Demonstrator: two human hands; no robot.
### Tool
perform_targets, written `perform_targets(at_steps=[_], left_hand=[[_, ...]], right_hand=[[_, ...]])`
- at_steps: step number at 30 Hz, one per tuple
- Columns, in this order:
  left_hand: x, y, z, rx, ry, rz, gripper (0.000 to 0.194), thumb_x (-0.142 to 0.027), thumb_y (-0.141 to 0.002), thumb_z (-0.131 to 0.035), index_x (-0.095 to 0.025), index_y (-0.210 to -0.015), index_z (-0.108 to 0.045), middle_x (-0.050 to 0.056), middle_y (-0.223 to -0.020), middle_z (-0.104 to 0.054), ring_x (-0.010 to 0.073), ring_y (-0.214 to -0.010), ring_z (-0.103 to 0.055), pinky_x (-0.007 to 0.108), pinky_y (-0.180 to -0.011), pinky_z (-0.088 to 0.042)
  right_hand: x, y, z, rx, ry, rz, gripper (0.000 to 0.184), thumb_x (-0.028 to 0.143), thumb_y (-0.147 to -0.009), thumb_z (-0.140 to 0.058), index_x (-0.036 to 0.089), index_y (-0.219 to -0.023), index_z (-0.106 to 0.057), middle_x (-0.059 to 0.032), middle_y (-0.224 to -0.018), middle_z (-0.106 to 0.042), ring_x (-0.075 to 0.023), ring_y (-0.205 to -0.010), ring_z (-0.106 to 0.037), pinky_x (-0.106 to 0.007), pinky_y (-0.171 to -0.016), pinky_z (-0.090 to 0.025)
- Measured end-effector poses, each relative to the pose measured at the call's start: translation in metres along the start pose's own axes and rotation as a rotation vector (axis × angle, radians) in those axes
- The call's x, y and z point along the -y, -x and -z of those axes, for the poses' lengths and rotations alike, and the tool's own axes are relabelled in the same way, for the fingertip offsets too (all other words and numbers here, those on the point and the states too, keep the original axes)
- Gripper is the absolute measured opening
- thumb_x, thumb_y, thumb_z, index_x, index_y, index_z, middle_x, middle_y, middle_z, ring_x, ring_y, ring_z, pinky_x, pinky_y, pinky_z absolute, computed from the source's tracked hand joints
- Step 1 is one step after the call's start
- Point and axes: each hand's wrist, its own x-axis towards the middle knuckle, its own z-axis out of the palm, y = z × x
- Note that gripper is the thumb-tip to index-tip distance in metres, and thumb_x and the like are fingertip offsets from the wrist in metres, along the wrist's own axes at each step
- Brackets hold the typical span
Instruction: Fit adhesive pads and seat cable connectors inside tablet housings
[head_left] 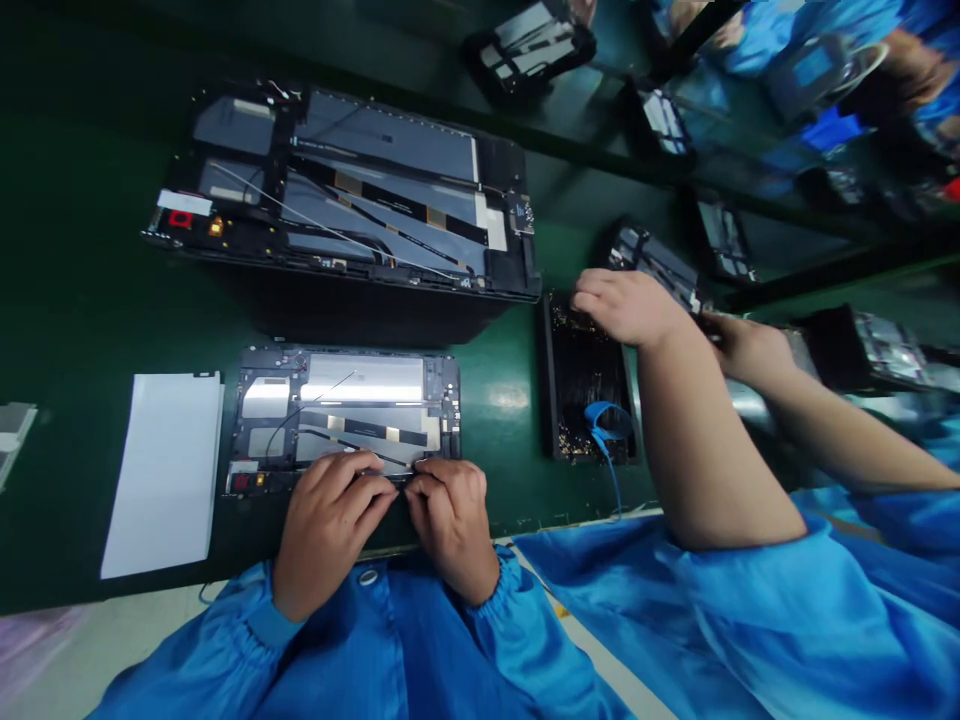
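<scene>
An opened tablet (360, 375) lies flat on the green mat in front of me, its silver battery area, flat ribbon cables and thin black wires exposed. My left hand (330, 525) rests over its near edge with thumb and fingers pinched together. Right beside it, my right hand (454, 520) is also closed in a pinch at the same edge. Between the fingertips runs a thin dark line along the rim; whether it is a wire or the frame itself, I cannot tell. The fingers cover that stretch of the tablet.
Behind the tablet stands a stack of opened tablets (382, 150). White sheets (165, 470) lie at left. To the right, a black tray (553, 390) holds many thin black cables and a blue wrist strap (607, 420). A co-worker's hand (630, 305) reaches over the tray.
</scene>
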Motion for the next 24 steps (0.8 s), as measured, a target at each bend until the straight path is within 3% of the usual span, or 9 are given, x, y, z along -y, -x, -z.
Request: perform_targets(at_steps=[10, 13, 17, 20, 24], left_hand=[[0.001, 0.002, -0.001, -0.017, -0.007, -0.003, 0.008, -0.019, -0.096, -0.062, -0.020, -0.091, -0.068, 0.006, -0.104, -0.069, 0.0217, -0.102, -0.063, 0.037, -0.090, -0.047], [0.001, 0.002, -0.002, -0.039, -0.027, -0.025, 0.008, -0.020, -0.097, -0.062, -0.020, -0.096, -0.070, 0.006, -0.104, -0.070, 0.0215, -0.102, -0.064, 0.036, -0.089, -0.048], [0.001, 0.008, -0.005, -0.135, -0.134, -0.172, 0.016, -0.018, -0.095, -0.064, -0.023, -0.108, -0.072, 0.005, -0.105, -0.073, 0.0210, -0.099, -0.065, 0.035, -0.088, -0.049], [0.001, 0.012, -0.006, -0.165, -0.234, -0.254, 0.018, -0.019, -0.092, -0.069, -0.022, -0.109, -0.073, 0.004, -0.103, -0.076, 0.0217, -0.094, -0.067, 0.035, -0.084, -0.049], [0.001, 0.012, -0.008, -0.137, -0.262, -0.251, 0.019, -0.019, -0.092, -0.068, -0.023, -0.110, -0.073, 0.004, -0.105, -0.076, 0.0227, -0.097, -0.068, 0.035, -0.082, -0.049]], right_hand=[[0.010, -0.009, 0.011, 0.016, -0.112, -0.171, 0.005, 0.017, -0.097, -0.062, 0.021, -0.100, -0.062, -0.0071, -0.110, -0.068, -0.0206, -0.105, -0.062, -0.038, -0.089, -0.048], [0.002, -0.001, 0.006, -0.044, -0.175, -0.113, 0.010, 0.015, -0.096, -0.062, 0.022, -0.104, -0.061, -0.0077, -0.113, -0.068, -0.0210, -0.108, -0.064, -0.040, -0.091, -0.053], [-0.011, 0.018, 0.001, -0.138, -0.198, 0.023, 0.024, 0.013, -0.094, -0.064, 0.022, -0.115, -0.060, -0.0117, -0.121, -0.067, -0.0240, -0.118, -0.064, -0.045, -0.096, -0.058], [-0.015, 0.028, -0.001, -0.140, -0.158, 0.083, 0.036, 0.011, -0.092, -0.065, 0.019, -0.127, -0.059, -0.0143, -0.122, -0.067, -0.0253, -0.122, -0.063, -0.047, -0.100, -0.059], [-0.014, 0.027, -0.001, -0.115, -0.084, 0.134, 0.050, 0.008, -0.091, -0.065, 0.014, -0.139, -0.055, -0.0168, -0.123, -0.066, -0.0267, -0.126, -0.061, -0.048, -0.103, -0.058]])
